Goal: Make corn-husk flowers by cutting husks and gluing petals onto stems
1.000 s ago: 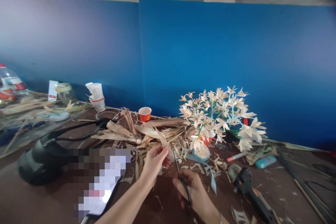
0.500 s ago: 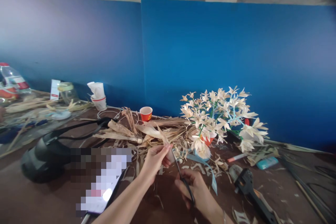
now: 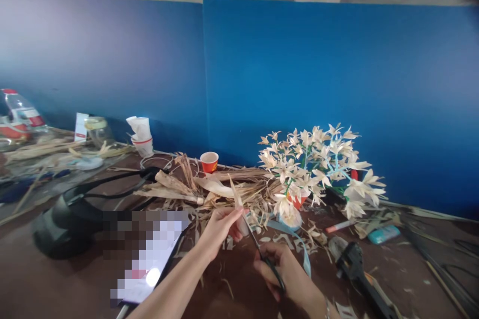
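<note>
My left hand [image 3: 224,224] pinches a pale strip of dried husk [image 3: 235,194] between thumb and fingers, its pointed end sticking up. In my right hand [image 3: 279,266] is a pair of black-handled scissors [image 3: 271,264], with the fingers wrapped round the handles. The scissor blades reach up to the lower part of the strip, close to my left fingertips; whether they touch it I cannot tell. Behind my hands lies a heap of dried husks [image 3: 179,187]. To the right of it stands a bunch of cream husk flowers [image 3: 318,159] on green and blue stems.
A phone [image 3: 157,259] lies left of my left forearm, near a dark bag-like object [image 3: 63,229]. A red paper cup [image 3: 209,162] stands by the blue partition [image 3: 299,75]. On the right are a glue gun [image 3: 359,269], a marker [image 3: 339,226] and a turquoise packet [image 3: 383,234].
My right hand and the scissors have shifted slightly right and down. The husk strip in my left hand stands more upright. The whole view has moved a little.
</note>
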